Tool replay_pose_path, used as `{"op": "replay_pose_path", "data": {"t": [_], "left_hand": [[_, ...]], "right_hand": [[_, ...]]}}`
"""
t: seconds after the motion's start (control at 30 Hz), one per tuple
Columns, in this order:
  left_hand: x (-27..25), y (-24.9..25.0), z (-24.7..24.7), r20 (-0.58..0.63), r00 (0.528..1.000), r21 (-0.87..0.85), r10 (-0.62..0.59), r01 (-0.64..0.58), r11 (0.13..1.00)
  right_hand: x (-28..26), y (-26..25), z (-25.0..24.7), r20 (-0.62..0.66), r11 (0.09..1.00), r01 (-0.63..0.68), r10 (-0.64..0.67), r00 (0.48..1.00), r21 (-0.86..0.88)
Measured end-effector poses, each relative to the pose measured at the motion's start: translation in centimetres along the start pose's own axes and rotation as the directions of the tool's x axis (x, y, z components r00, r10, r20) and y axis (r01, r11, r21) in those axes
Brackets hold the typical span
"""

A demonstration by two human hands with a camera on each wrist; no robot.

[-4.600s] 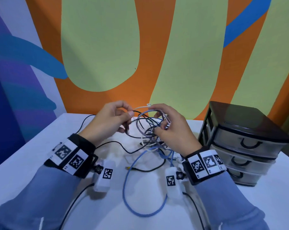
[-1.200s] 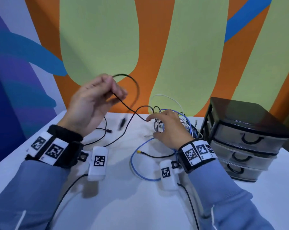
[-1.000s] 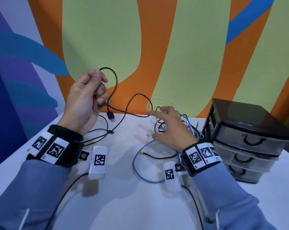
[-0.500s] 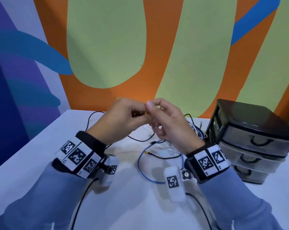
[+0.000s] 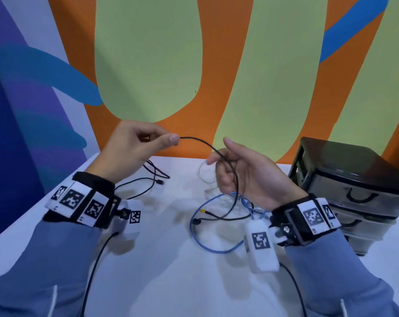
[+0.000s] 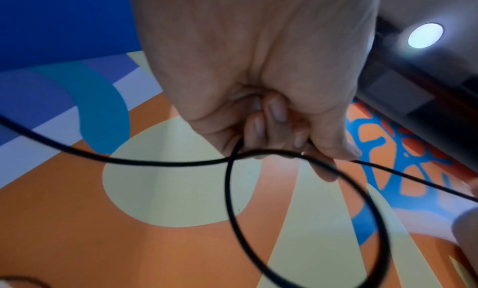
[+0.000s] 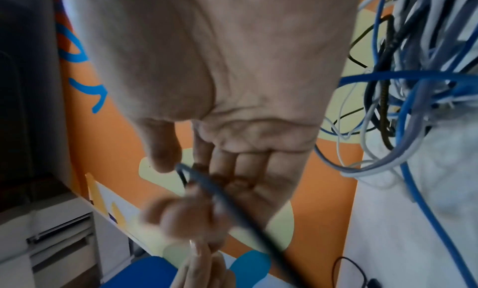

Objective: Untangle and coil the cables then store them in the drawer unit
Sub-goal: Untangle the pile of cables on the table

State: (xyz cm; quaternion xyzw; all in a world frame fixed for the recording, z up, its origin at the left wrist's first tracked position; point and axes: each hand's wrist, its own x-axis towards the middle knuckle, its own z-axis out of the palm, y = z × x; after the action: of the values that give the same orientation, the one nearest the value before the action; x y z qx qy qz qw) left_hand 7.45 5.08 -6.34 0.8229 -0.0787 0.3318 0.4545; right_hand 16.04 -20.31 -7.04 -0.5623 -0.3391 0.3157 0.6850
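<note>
A thin black cable [image 5: 200,141] stretches in the air between my two hands above the white table [image 5: 166,271]. My left hand [image 5: 171,139] pinches it between thumb and fingertips; in the left wrist view that hand [image 6: 271,141] has curled fingers and the black cable [image 6: 227,190] forms a loop below them. My right hand [image 5: 219,154] holds the same cable between thumb and fingers, and it drapes down over the palm to the table. A blue cable [image 5: 207,243] and a white cable [image 5: 204,177] lie under the right hand. The black drawer unit [image 5: 354,179] stands at the right, drawers closed.
The right wrist view shows a tangle of blue, white and black cables [image 7: 413,87] beside my right hand [image 7: 186,169]. More black cable [image 5: 148,179] lies on the table behind the left wrist. A painted wall rises right behind the table.
Half a second ago both hands met fingertip to fingertip over the tangle. They have since drawn apart, the left hand going left and up, with a span of black cable pulled out between them.
</note>
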Motion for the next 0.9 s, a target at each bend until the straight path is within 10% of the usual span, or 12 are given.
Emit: {"op": "replay_pose_path", "data": {"t": [0.23,0.57,0.7,0.9], "left_hand": [[-0.9,2.8,2.7,0.228,0.964,-0.019,0.134,-0.134,0.991],[-0.1,-0.4,0.9,0.245,0.940,0.369,-0.238,0.136,0.919],[0.1,-0.1,1.7,0.153,0.967,-0.026,-0.203,0.209,0.978],[0.0,2.0,0.1,0.137,0.943,-0.613,-0.305,0.322,0.721]], "right_hand": [[0.5,0.9,1.0,0.026,0.995,-0.037,0.040,0.999,-0.096],[-0.3,-1.1,-1.7,-0.075,0.869,0.203,-0.190,0.979,0.451],[0.0,-0.1,-0.9,-0.089,0.942,0.158,-0.137,0.986,0.296],[0.3,0.2,-0.9,0.030,0.929,0.087,-0.105,0.994,0.360]]}}
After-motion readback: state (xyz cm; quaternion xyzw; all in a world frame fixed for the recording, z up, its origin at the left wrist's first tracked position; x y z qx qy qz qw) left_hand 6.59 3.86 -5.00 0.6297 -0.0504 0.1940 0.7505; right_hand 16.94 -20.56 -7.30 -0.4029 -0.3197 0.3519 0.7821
